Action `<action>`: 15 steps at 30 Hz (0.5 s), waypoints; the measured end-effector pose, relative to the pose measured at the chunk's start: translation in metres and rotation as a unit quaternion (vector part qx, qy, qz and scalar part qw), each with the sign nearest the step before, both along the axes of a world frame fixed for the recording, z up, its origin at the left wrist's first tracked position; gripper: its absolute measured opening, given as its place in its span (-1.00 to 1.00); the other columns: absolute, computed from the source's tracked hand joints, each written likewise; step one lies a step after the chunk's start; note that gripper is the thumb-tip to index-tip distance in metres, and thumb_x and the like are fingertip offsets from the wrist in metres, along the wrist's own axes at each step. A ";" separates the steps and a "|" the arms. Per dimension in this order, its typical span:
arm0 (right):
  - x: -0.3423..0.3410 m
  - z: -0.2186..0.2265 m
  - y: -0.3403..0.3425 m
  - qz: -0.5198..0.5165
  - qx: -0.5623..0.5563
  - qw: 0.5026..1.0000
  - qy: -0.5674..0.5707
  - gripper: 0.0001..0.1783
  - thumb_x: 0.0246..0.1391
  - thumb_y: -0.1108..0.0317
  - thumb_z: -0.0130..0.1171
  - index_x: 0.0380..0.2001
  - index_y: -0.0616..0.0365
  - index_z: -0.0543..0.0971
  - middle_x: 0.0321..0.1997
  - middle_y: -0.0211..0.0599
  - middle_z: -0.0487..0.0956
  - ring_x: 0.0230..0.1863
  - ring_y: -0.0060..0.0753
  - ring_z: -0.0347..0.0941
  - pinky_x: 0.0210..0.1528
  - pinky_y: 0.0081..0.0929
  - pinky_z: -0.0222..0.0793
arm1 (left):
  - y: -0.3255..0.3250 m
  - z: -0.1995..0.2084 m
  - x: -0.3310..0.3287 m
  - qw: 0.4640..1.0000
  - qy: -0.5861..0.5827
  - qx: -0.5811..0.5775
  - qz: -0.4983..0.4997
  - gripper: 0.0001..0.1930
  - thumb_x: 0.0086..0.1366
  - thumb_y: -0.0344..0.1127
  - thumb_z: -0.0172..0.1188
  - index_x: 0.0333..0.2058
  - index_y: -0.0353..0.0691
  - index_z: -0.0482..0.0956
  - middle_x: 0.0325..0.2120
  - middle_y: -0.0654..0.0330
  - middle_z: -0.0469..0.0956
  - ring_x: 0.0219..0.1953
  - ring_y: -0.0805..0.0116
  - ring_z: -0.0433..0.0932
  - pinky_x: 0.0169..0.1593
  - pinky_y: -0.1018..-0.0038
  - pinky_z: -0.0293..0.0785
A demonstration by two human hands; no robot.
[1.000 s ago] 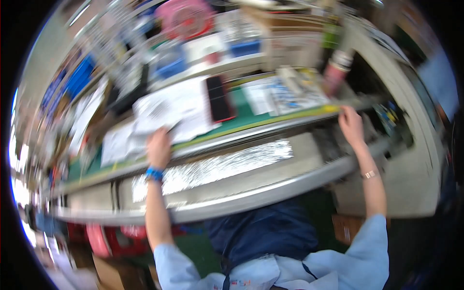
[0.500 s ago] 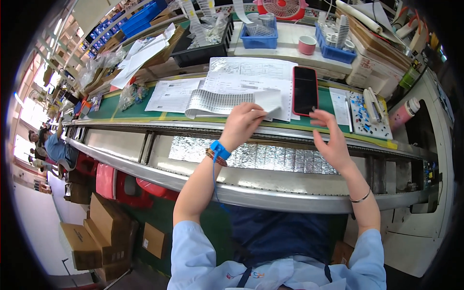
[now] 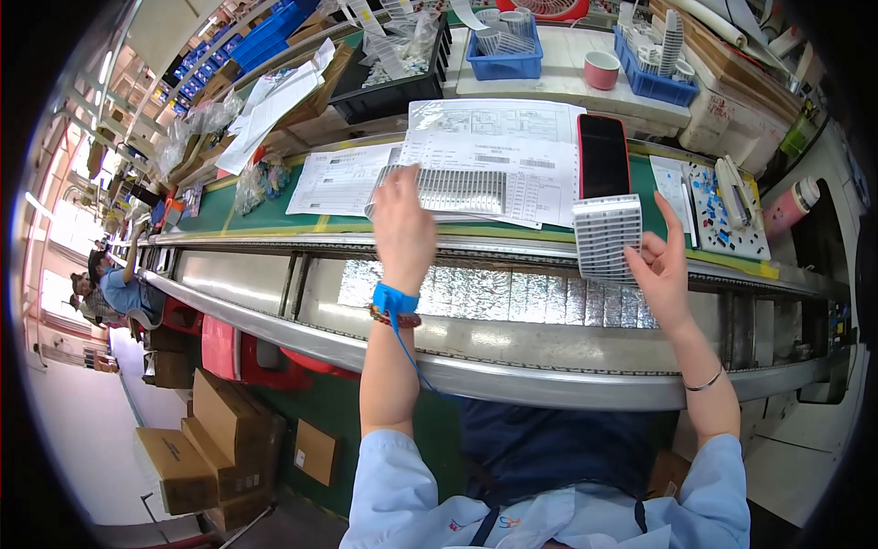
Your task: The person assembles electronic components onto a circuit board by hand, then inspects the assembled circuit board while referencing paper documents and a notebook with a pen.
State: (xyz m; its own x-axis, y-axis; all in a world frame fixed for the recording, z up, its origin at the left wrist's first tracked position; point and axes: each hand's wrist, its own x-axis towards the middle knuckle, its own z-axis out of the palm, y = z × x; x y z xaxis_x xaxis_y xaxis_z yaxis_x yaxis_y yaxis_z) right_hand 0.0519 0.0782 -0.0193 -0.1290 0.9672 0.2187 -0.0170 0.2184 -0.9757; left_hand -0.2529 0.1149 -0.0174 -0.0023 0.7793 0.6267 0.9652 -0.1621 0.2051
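Note:
My left hand, with a blue strap at its wrist, holds the near edge of a long ribbed grey tray lying over printed sheets on the green bench. My right hand lifts a second, squarer ribbed tray upright above the bench edge. A red-cased phone lies face up just beyond that tray.
Blue bins and a pink cup stand on the back shelf. A white parts board and a pink bottle sit at the right. A metal conveyor trough runs below the bench. Cardboard boxes lie on the floor; seated people work at far left.
My left hand moved left onto the long tray. My right hand picked up the squarer tray and raised it upright. The view has steadied and closed in on the bench.

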 end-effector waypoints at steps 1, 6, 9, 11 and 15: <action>0.003 0.001 0.000 -0.004 -0.027 0.999 0.025 -0.24 0.00 0.64 -0.03 0.23 0.07 -0.10 -0.34 -0.32 0.50 -0.29 -0.66 0.40 -0.19 -0.70 0.28 | -0.001 0.000 -0.008 0.998 0.011 -0.029 0.049 -0.45 -0.11 -0.66 -0.03 -0.03 -0.24 0.31 -0.07 0.04 0.29 -0.15 0.05 0.33 -0.17 0.29 0.37; 0.007 -0.004 0.001 0.005 -0.031 0.998 0.046 -0.25 0.01 0.63 -0.05 0.23 0.05 -0.09 -0.36 -0.37 0.47 -0.37 -0.76 0.34 -0.32 -0.79 0.21 | 0.010 -0.013 -0.020 0.986 -0.083 -0.099 0.108 -0.60 0.03 -0.59 -0.05 -0.10 -0.19 0.42 -0.01 0.17 0.30 -0.23 0.06 0.47 -0.24 0.31 0.43; 0.011 -0.008 0.002 0.010 -0.031 0.999 0.039 -0.26 0.02 0.63 -0.05 0.23 0.05 -0.09 -0.38 -0.40 0.46 -0.39 -0.78 0.31 -0.35 -0.81 0.18 | 0.011 -0.012 -0.018 0.990 -0.094 -0.023 0.102 -0.67 0.12 -0.53 -0.08 -0.11 -0.18 0.44 -0.03 0.23 0.35 -0.27 0.11 0.51 -0.24 0.35 0.44; 0.014 -0.010 0.004 0.007 -0.026 0.999 0.036 -0.27 0.02 0.63 -0.06 0.22 0.06 -0.08 -0.38 -0.42 0.45 -0.40 -0.78 0.30 -0.35 -0.81 0.17 | 0.011 -0.004 -0.014 0.989 -0.126 0.033 0.076 -0.69 0.16 -0.50 -0.07 -0.10 -0.22 0.44 -0.06 0.13 0.39 -0.15 0.11 0.47 -0.13 0.38 0.40; 0.013 -0.002 0.003 -0.029 -0.015 0.999 0.038 -0.28 0.03 0.63 -0.06 0.22 0.06 -0.08 -0.38 -0.42 0.45 -0.40 -0.77 0.29 -0.34 -0.81 0.17 | -0.002 0.014 0.017 0.932 -0.194 0.266 -0.150 -0.64 0.16 -0.55 -0.12 -0.05 -0.25 0.43 0.00 -0.02 0.32 0.08 0.07 0.27 0.09 0.30 0.21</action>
State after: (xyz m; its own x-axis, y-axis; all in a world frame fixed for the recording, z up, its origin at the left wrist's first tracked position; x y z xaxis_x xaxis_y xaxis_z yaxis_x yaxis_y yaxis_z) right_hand 0.0647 0.0814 -0.0215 -0.0575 0.9786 0.1973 -0.0792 0.1926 -0.9781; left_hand -0.2358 0.1132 -0.0037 -0.1406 0.3611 0.9219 0.7298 -0.5914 0.3429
